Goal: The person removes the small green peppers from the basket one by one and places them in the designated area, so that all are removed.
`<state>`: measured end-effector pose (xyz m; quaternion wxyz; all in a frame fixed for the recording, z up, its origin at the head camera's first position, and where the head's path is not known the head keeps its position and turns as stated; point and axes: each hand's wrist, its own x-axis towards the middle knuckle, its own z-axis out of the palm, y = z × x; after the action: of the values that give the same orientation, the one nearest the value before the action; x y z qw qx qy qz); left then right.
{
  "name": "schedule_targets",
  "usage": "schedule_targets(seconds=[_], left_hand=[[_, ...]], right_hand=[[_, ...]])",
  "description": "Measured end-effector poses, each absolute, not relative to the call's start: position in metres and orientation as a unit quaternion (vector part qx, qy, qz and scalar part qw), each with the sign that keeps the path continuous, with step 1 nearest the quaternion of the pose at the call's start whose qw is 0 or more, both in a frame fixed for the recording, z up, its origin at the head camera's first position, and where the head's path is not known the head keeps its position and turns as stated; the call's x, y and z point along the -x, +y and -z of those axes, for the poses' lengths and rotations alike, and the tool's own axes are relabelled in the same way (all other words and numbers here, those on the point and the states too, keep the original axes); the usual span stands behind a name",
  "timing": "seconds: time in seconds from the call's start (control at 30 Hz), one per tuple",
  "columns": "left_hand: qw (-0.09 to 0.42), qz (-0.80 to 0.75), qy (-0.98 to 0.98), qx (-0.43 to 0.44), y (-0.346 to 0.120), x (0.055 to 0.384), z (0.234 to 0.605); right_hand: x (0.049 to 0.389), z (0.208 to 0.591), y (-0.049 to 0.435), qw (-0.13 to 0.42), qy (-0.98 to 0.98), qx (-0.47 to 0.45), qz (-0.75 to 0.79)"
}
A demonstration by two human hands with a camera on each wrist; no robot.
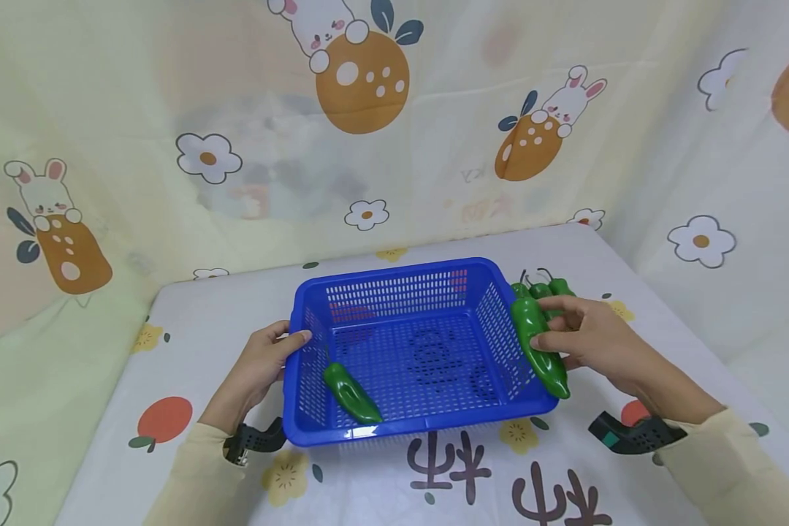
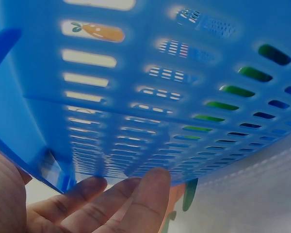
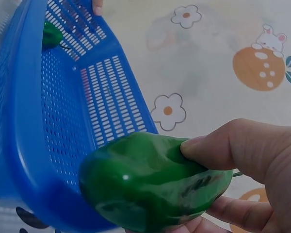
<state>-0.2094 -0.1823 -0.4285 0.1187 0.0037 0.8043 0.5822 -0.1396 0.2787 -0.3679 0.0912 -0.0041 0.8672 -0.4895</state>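
Observation:
A blue plastic basket [image 1: 421, 424] with slotted walls is tilted above the table. My left hand [image 1: 266, 358] grips its left rim, thumb over the edge; the left wrist view shows the fingers [image 2: 153, 199] under the slotted base. One green pepper [image 1: 351, 393] lies inside, at the near left. At the right rim my right hand [image 1: 588, 336] pinches a long green pepper [image 1: 538, 347] between thumb and fingers. The right wrist view shows this pepper [image 3: 145, 179] overlapping the rim, outside the basket's interior. Behind the hand, several more green peppers [image 1: 559, 286] with stems rest on the table.
The table [image 1: 217, 321] has a white cloth printed with fruit, flowers and characters. A patterned curtain [image 1: 250, 95] hangs behind the table's back edge, and another [image 1: 749, 307] hangs along the right side. Dark wrist straps [image 1: 638, 435] sit at both sleeves.

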Motion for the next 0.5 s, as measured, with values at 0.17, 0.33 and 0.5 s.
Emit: schedule_targets(seconds=[0.17, 0.33, 0.5], left_hand=[[0.12, -0.584, 0.803, -0.005, -0.183, 0.21, 0.428], [0.119, -0.586, 0.801, -0.01, -0.184, 0.21, 0.428], [0.12, -0.589, 0.799, -0.012, -0.183, 0.21, 0.429]], right_hand=[[0.137, 0.371, 0.288, 0.08, 0.873, -0.012, 0.482], [0.134, 0.376, 0.296, 0.071, 0.877, -0.018, 0.475], [0.129, 0.38, 0.307, 0.071, 0.874, -0.026, 0.479]])
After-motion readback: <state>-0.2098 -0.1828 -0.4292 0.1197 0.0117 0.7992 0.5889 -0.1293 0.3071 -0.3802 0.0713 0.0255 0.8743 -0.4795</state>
